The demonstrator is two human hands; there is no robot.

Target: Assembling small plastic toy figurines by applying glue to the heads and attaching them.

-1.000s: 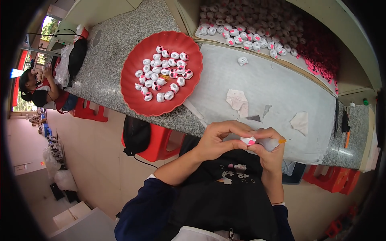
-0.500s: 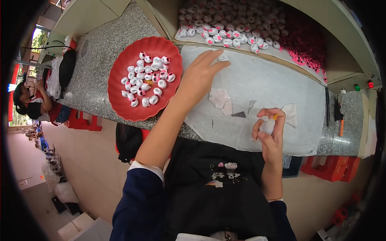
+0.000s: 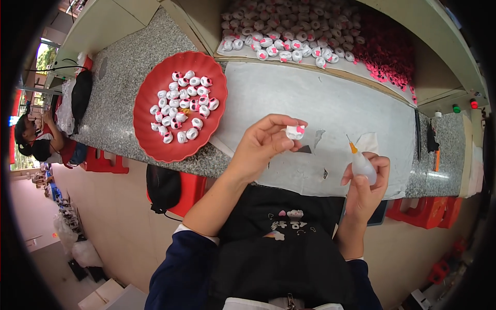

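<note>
Between the thumb and fingers of my left hand (image 3: 264,140) is a small white figure head (image 3: 295,132) with a pink bow, held above the middle of the paper sheet. My right hand (image 3: 368,181), lower right, grips a translucent squeeze bottle (image 3: 363,169) with an orange needle tip (image 3: 353,148) pointing up and slightly left. The needle stands apart from the figure head. Under both hands lies a worn white paper sheet (image 3: 289,93). To the left sits a red scalloped bowl (image 3: 150,93), with several similar white heads (image 3: 192,134) in it.
A shelf bin at the back holds a heap of white heads (image 3: 289,31) and a pile of pink pieces (image 3: 390,62). A dark scrap (image 3: 306,149) and a folded white cloth (image 3: 367,143) rest on the paper. Red stools (image 3: 423,212) stand below the bench. Another person (image 3: 44,137) sits far left.
My left hand has come back from the paper's far edge toward me, bringing a white head with it. My right hand has moved slightly right and turned, showing more of the bottle.
</note>
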